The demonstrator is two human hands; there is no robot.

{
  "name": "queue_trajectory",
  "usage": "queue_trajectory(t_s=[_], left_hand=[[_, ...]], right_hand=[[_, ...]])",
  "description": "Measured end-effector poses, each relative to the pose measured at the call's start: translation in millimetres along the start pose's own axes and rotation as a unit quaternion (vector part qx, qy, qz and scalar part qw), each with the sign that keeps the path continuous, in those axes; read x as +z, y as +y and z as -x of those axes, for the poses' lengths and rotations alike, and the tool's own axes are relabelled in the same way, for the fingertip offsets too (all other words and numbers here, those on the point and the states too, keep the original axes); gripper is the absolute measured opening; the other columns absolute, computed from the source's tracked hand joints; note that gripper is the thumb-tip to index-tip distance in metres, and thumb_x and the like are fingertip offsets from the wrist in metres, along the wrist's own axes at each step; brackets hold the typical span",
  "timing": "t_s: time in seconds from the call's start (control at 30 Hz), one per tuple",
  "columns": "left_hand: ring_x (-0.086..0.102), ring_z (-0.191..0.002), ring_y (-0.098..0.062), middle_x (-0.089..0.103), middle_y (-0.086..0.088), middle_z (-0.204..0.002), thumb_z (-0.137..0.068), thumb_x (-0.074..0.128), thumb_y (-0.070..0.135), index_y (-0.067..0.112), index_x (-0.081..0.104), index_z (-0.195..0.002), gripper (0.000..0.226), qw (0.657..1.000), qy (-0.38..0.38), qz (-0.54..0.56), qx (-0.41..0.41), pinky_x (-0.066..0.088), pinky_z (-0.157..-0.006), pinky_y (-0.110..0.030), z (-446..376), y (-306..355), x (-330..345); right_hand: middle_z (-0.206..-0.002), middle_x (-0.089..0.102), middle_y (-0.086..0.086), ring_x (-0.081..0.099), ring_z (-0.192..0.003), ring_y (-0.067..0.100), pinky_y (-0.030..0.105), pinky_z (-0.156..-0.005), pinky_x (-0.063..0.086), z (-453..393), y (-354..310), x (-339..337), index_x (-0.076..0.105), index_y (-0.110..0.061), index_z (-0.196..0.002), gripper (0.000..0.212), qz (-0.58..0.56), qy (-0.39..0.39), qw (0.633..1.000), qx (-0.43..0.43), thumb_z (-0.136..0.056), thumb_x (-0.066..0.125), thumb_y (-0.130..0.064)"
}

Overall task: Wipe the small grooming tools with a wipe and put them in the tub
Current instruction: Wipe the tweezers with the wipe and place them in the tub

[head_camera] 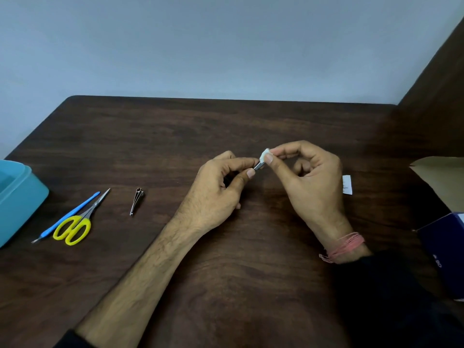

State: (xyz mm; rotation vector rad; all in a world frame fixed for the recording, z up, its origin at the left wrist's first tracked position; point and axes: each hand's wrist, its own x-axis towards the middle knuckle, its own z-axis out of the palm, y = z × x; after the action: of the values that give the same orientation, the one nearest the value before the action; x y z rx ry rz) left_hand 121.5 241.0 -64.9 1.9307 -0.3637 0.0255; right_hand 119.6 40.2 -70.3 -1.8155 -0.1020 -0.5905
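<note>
We see only a short metal end of the small tool (258,166), because the left hand (221,189) covers the rest, and the folded wipe (265,154) hides its tip. The blue tub (17,197) is cut by the left edge. At the right edge, a brown box (444,179) and a dark blue box (444,249) are cut too. The print on the small white packet (347,184) is too small to read.
</note>
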Motion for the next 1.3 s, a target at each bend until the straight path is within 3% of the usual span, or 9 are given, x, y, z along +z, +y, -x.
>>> queue_trajectory(t_s=[0.13,0.27,0.43,0.57,0.73,0.83,0.93,1.17,1.3], left_hand=[[0.064,-0.077,-0.003,0.058,0.006,-0.098,-0.111,0.067,0.018,0.024,0.081,-0.132,0.026,1.000,0.003,0.000,-0.004,0.060,-0.056,-0.023,0.1,0.1,-0.1],[0.064,-0.077,-0.003,0.058,0.007,-0.098,-0.112,0.066,0.018,0.025,0.081,-0.133,0.027,1.000,0.002,0.004,-0.005,0.061,-0.056,-0.025,0.6,1.0,-0.1],[0.065,-0.077,-0.003,0.062,0.000,-0.102,-0.112,0.066,0.020,0.025,0.081,-0.131,0.025,1.000,0.003,0.007,-0.005,0.061,-0.056,-0.027,-0.2,0.7,-0.5],[0.067,-0.079,-0.004,0.064,-0.001,-0.105,-0.112,0.066,0.018,0.025,0.080,-0.133,0.027,1.000,0.010,0.011,-0.011,0.061,-0.056,-0.026,-0.5,-0.2,-1.3],[0.066,-0.080,-0.004,0.063,0.001,-0.103,-0.112,0.066,0.017,0.027,0.080,-0.133,0.028,1.000,0.008,0.021,-0.003,0.062,-0.057,-0.028,-0.7,-0.6,-1.4],[0.065,-0.076,-0.004,0.062,0.004,-0.100,-0.111,0.067,0.017,0.024,0.080,-0.134,0.027,1.000,0.007,0.016,-0.006,0.061,-0.057,-0.025,-0.9,-1.4,-0.8],[0.064,-0.078,-0.002,0.059,0.006,-0.099,-0.111,0.067,0.016,0.021,0.080,-0.134,0.027,1.000,-0.002,0.013,-0.006,0.060,-0.058,-0.023,-1.1,-0.8,-1.0],[0.065,-0.076,-0.002,0.057,0.019,-0.093,-0.111,0.067,0.017,0.023,0.080,-0.134,0.027,1.000,-0.013,-0.005,0.001,0.062,-0.056,-0.026,0.8,0.3,-0.3],[0.066,-0.077,-0.003,0.058,0.010,-0.098,-0.111,0.067,0.016,0.022,0.080,-0.133,0.026,1.000,-0.005,-0.004,0.003,0.062,-0.057,-0.026,0.6,-0.1,-1.0]], right_hand=[[-0.087,0.082,-0.007,0.046,-0.047,0.035,0.036,-0.045,0.036,0.6,0.5,1.3,0.083,-0.025,-0.094,0.006,0.006,0.005,1.000,0.006,-0.094,0.089,-0.027],[-0.056,0.064,-0.002,0.040,-0.042,0.024,0.029,-0.048,0.033,2.8,-0.5,3.1,0.084,-0.026,-0.093,0.006,0.016,-0.030,0.999,-0.012,-0.093,0.090,-0.027],[-0.054,0.061,-0.007,0.040,-0.042,0.020,0.031,-0.047,0.032,3.3,-1.1,2.7,0.084,-0.027,-0.091,0.006,0.022,-0.048,0.998,-0.013,-0.092,0.091,-0.027],[-0.071,0.075,-0.008,0.045,-0.046,0.030,0.032,-0.048,0.035,1.0,-0.3,1.4,0.084,-0.026,-0.093,0.006,0.021,-0.018,1.000,-0.001,-0.092,0.091,-0.025],[-0.068,0.073,-0.006,0.044,-0.045,0.027,0.030,-0.047,0.035,4.1,-1.9,2.4,0.085,-0.026,-0.094,0.006,0.014,-0.044,0.999,-0.011,-0.092,0.091,-0.025],[-0.090,0.083,-0.006,0.058,-0.055,0.039,0.047,-0.048,0.047,-1.6,2.6,0.1,0.083,-0.023,-0.094,0.007,-0.019,0.000,1.000,0.010,-0.094,0.090,-0.026],[-0.096,0.084,-0.002,0.069,-0.077,0.054,0.064,-0.067,0.059,-3.6,4.7,-1.9,0.083,-0.020,-0.095,0.010,-0.049,0.023,0.998,0.026,-0.093,0.091,-0.026],[-0.095,0.084,-0.005,0.059,-0.060,0.048,0.057,-0.054,0.049,-1.7,0.4,-1.3,0.082,-0.020,-0.095,0.009,-0.018,0.013,1.000,0.015,-0.095,0.089,-0.026],[-0.093,0.083,-0.006,0.057,-0.055,0.040,0.041,-0.049,0.043,-0.2,-1.3,0.9,0.082,-0.019,-0.095,0.008,-0.017,0.006,1.000,0.012,-0.095,0.089,-0.024]])
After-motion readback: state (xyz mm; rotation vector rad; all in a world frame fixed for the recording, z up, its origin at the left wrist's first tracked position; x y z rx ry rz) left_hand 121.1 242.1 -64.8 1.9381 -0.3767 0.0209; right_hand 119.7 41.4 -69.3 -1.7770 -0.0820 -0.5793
